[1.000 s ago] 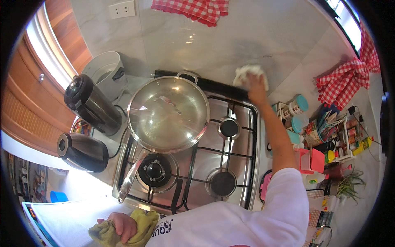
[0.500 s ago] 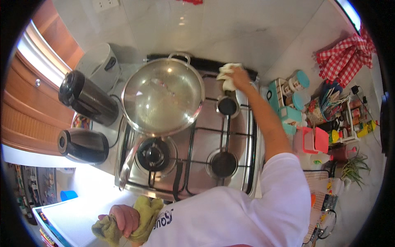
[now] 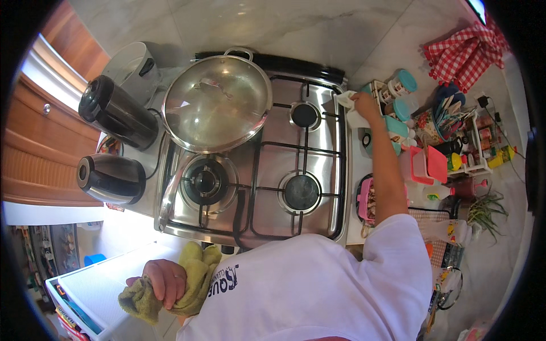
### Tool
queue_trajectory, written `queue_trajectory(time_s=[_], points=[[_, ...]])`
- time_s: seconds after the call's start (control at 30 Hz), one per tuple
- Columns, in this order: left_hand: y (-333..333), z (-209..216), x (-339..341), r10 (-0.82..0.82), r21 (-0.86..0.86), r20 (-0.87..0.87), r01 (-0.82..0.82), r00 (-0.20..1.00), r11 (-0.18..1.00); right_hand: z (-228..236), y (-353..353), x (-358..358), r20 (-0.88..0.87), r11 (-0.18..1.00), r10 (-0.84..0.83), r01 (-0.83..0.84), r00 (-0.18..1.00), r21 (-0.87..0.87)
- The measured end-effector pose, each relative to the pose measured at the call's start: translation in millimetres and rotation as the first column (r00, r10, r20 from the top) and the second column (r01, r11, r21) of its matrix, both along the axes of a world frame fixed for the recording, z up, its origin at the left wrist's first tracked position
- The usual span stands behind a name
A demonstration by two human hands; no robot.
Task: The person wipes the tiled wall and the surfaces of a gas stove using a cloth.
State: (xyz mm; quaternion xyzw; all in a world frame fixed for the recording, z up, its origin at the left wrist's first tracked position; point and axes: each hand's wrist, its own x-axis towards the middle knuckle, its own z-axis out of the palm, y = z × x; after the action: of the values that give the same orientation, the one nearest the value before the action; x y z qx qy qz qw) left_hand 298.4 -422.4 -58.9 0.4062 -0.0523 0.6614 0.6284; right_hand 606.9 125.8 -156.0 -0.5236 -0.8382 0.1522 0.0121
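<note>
wiping the stove's right edge w/ a white cloth

my right hand (image 3: pixel 364 104) is closed on the white cloth (image 3: pixel 344 100) at the stove (image 3: pixel 318 148) rim by the bench; left hand (image 3: pixel 166 279) grips a green rag (image 3: pixel 193 278). i reckon next wipe needs steady pressure along the rim.

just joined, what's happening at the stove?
A person stands at a stainless steel four-burner gas stove. Their right hand presses a white cloth at the stove's far right edge, beside a crowded counter of small containers. Their left hand rests on a crumpled yellow-green cloth lying on a white surface at the near left. A large lidded steel pan sits on the far left burner; the other three burners are bare. Two dark kettles stand left of the stove.
</note>
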Motion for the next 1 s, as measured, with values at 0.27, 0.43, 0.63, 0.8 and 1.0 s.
queue_trajectory(time_s=[0.27, 0.43, 0.63, 0.8, 1.0], points=[[-9, -12, 0, -0.07, 0.049, -0.027, 0.071, 0.997, 0.996, -65, -80, -20, -0.187, 0.946, 0.132, -0.067, 0.974, 0.317], [-8, 1, 7, -0.111, 0.11, -0.087, 0.121, 0.99, 0.987, -47, -94, -10, -0.335, 0.932, 0.168, -0.038, 0.927, 0.36], [-13, 5, 7, -0.065, 0.14, -0.082, 0.076, 0.994, 0.987, -16, -120, 40, 0.008, 0.939, 0.283, -0.276, 0.959, -0.208], [-48, 1, 7, 0.041, 0.043, -0.11, -0.036, 0.993, 0.998, 50, -209, 31, -0.274, 0.849, 0.174, -0.285, 0.946, -0.445], [-87, 7, 33, 0.223, -0.017, -0.065, -0.225, 0.973, 0.974, -18, -309, -25, -0.151, 0.807, 0.566, -0.583, 0.81, -0.1]])
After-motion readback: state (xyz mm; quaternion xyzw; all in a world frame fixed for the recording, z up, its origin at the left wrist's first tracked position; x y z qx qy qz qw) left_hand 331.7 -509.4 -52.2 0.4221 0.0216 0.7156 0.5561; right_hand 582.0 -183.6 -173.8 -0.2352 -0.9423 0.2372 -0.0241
